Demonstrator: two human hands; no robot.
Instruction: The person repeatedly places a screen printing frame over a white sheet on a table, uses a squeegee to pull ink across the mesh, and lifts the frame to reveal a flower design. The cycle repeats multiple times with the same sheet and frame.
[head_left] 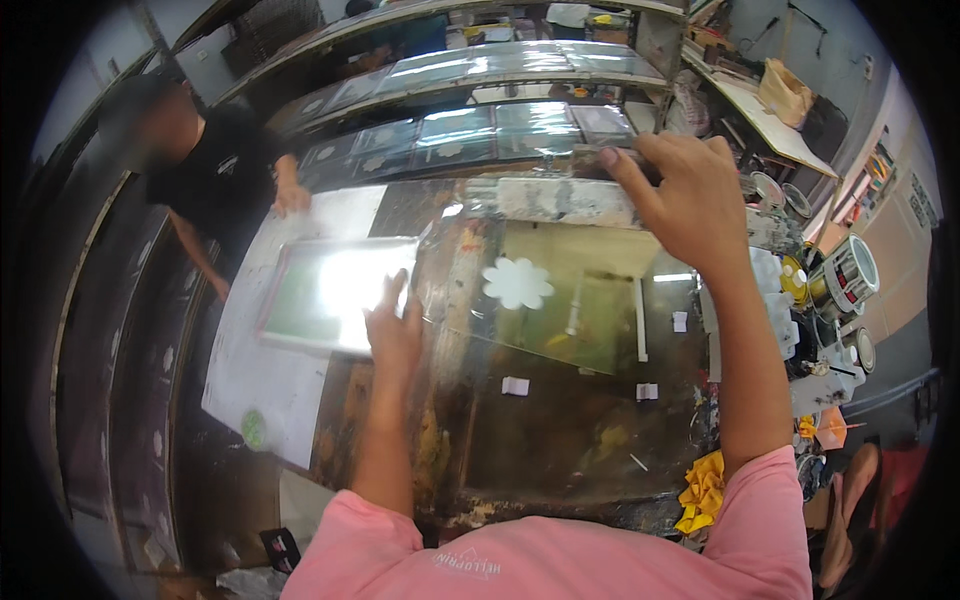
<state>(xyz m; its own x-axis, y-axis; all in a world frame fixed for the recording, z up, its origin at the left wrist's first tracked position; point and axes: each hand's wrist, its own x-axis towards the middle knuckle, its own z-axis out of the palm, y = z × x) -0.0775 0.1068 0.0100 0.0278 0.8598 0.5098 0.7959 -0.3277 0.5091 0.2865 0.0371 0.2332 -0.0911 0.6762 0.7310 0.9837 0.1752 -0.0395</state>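
On workbench (560,450), glossy panel (305,300), left hand (397,335) touching

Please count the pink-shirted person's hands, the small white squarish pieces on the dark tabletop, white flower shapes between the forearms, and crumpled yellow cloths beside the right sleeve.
Left hand and right hand: 2
Small white pieces: 3
White flower shape: 1
Crumpled yellow cloth: 1
Total: 7
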